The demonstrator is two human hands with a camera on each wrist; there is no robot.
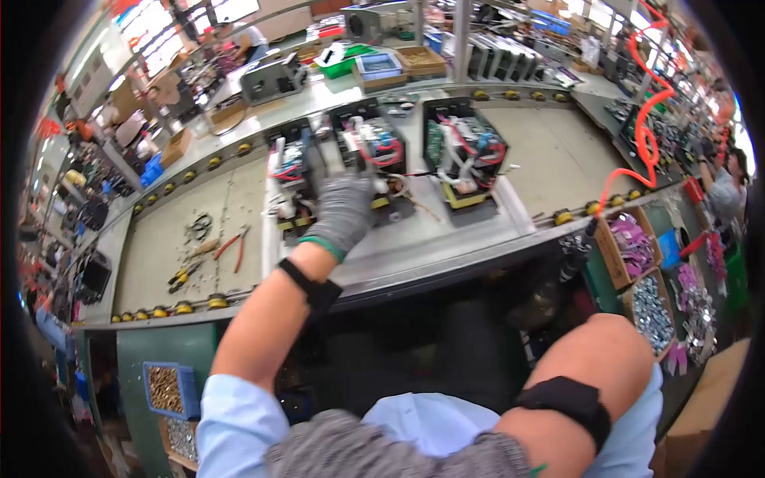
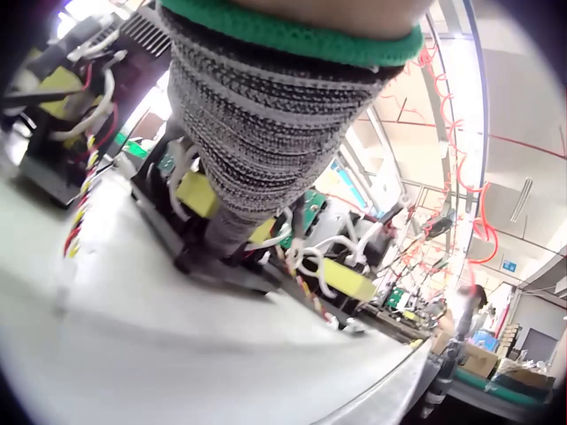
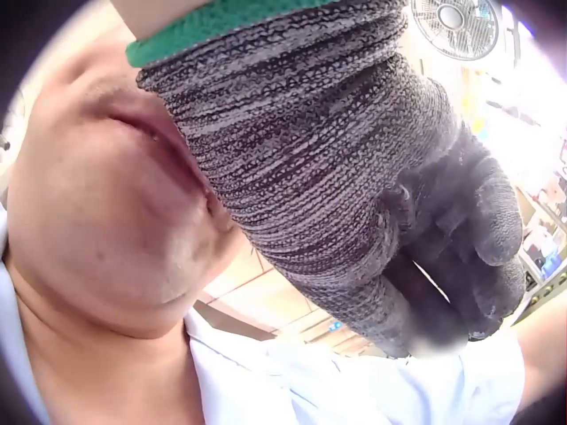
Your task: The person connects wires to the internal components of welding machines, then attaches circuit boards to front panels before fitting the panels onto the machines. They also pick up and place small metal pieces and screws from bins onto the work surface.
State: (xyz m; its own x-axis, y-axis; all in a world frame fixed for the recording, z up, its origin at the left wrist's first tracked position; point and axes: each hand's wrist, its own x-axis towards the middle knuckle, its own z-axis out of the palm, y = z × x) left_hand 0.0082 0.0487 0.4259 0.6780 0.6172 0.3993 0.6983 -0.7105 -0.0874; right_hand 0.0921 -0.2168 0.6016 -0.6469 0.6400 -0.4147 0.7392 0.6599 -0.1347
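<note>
My left hand [image 1: 344, 211], in a grey knit glove with a green cuff, reaches over the front of the middle open electronic unit [image 1: 370, 147]. In the left wrist view the glove [image 2: 266, 124] points down to a black base plate [image 2: 221, 270] beside a yellow-wrapped part [image 2: 197, 195]; the fingertips are mostly hidden and I cannot tell whether they grip. A similar unit [image 1: 291, 155] stands to the left, another [image 1: 470, 143] to the right. My gloved right hand [image 3: 354, 177] is raised near the face, fingers loosely bent, holding nothing.
Red-handled pliers [image 1: 231, 248] and a yellow-handled tool [image 1: 183, 275] lie left on the conveyor bench. Roller wheels [image 1: 217, 301] line its edge. A blue bin of brass-coloured parts [image 1: 166, 389] sits lower left, boxed pink parts [image 1: 633, 243] at right. An orange coiled hose [image 1: 644, 135] hangs at right.
</note>
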